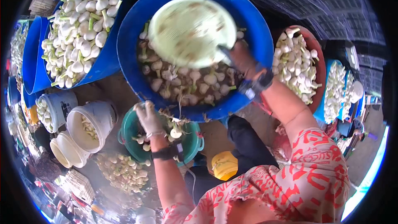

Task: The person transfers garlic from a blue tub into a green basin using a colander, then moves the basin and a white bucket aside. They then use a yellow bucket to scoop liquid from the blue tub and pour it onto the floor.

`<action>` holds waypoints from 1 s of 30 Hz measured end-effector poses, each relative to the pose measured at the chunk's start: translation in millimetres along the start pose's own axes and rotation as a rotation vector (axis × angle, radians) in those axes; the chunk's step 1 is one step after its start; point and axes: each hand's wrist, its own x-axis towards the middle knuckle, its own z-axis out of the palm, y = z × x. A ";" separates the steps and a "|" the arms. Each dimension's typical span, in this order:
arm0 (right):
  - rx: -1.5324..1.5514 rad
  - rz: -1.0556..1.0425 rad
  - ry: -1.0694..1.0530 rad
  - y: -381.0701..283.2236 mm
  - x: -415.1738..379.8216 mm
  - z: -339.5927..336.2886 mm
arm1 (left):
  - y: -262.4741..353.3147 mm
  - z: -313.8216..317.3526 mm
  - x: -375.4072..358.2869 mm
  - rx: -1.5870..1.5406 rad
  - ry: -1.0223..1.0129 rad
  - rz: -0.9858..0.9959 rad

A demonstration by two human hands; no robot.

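Note:
A pale green basin (186, 33), blurred by motion, is tilted inside a big blue tub (253, 29). My right hand (240, 58), in a dark glove, is closed on the basin's near right edge; the fingertips are partly hidden. Below the basin, garlic bulbs (195, 83) with short stalks lie in murky brown water. My left hand (147, 118), in a pale glove, has its fingers hooked on the tub's near left rim. Under that hand stands a green basin (128, 130) with a few garlic bulbs (176, 132) in it.
Heaped garlic fills another blue tub (105, 64) at upper left and a red tub (317, 49) at right. White buckets (101, 118) stand at left beside a garlic pile (124, 174) on the ground. A yellow bucket (224, 166) is near my legs.

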 end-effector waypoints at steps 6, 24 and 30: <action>-0.783 0.057 0.196 133.3 146.9 -38.1 | 16.9 78.3 -2.0 0.636 0.483 -0.034; 0.465 0.595 -0.507 148.1 86.2 113.6 | 11.5 72.4 -1.6 0.614 0.471 -0.012; 0.719 0.432 -0.440 71.5 34.2 62.6 | 10.2 73.0 -0.1 0.535 0.469 0.013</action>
